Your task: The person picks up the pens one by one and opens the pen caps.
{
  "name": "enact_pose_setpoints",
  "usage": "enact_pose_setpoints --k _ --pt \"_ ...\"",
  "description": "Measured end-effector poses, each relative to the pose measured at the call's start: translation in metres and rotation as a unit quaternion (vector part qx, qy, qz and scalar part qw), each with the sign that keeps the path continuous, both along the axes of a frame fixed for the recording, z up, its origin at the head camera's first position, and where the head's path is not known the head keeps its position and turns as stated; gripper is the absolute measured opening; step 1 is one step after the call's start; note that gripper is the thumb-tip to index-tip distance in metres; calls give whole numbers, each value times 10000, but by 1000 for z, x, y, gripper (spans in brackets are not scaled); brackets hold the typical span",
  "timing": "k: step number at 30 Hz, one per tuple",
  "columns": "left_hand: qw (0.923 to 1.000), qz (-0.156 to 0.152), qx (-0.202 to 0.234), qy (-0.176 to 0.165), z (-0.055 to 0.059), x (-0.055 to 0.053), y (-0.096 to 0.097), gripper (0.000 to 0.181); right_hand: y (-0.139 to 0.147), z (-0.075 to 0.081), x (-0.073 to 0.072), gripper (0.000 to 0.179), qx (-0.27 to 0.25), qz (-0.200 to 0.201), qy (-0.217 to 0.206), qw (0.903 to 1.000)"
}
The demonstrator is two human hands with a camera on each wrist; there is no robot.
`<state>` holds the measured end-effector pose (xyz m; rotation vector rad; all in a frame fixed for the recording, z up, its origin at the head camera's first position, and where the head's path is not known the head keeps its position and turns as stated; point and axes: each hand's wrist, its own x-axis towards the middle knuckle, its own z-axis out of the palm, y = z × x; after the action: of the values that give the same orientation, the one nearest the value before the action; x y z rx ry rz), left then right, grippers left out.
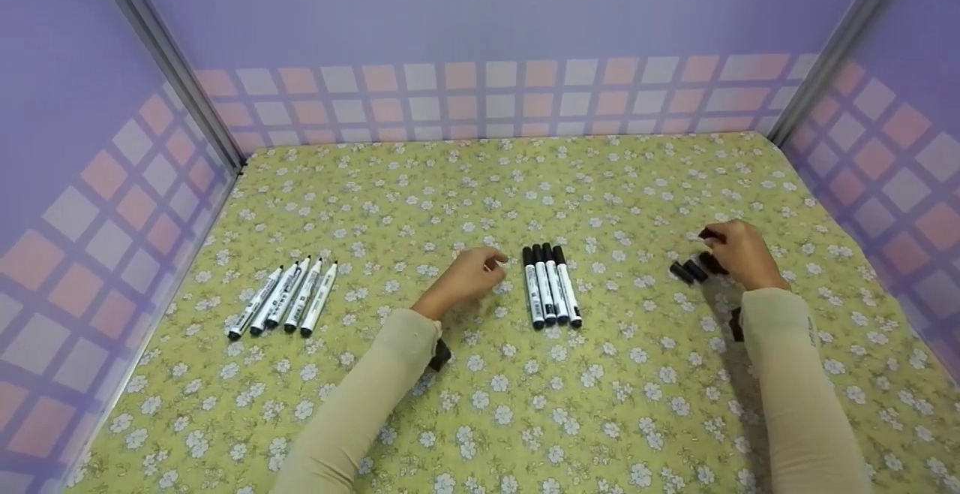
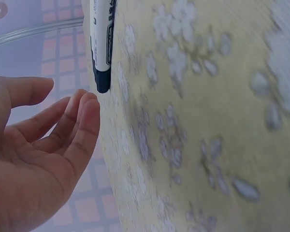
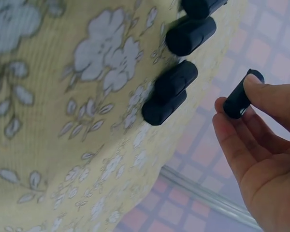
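Observation:
My right hand [image 1: 741, 254] pinches a black marker cap [image 3: 243, 94] between thumb and fingertips, raised over the cloth at the right. Several loose black caps [image 1: 694, 270] lie in a row just under that hand, and the right wrist view has them side by side. Near the middle, my left hand [image 1: 469, 276] is held over the cloth with nothing in it, fingers loosely bent and apart from the thumb. Just right of it lie several white markers [image 1: 551, 291] with black caps on, side by side. One marker [image 2: 102, 43] appears beyond the left fingertips.
On the left of the table, several uncapped white markers [image 1: 285, 297] lie slanted, dark tips pointing away from me. A yellow-green floral cloth [image 1: 525, 411] covers the table. Purple panels with a checked band [image 1: 501, 92] enclose its back and sides.

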<state>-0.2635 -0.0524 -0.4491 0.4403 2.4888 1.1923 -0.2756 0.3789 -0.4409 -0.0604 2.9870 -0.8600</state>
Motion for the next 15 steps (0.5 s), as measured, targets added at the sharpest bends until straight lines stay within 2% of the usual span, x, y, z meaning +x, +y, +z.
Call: enact_pose_setpoints --k 4,10,15 --pt "9999 -36 3 -162 -1 -1 10 39 6 -1 1 41 -115 -127 -187 9997" --pt "9991 -47 81 -408 -2 -2 21 42 10 -1 5 36 -75 -334 -66 9994" --pt "9982 23 180 -564 -3 -3 26 44 15 -3 9 41 -170 -533 -323 9979"
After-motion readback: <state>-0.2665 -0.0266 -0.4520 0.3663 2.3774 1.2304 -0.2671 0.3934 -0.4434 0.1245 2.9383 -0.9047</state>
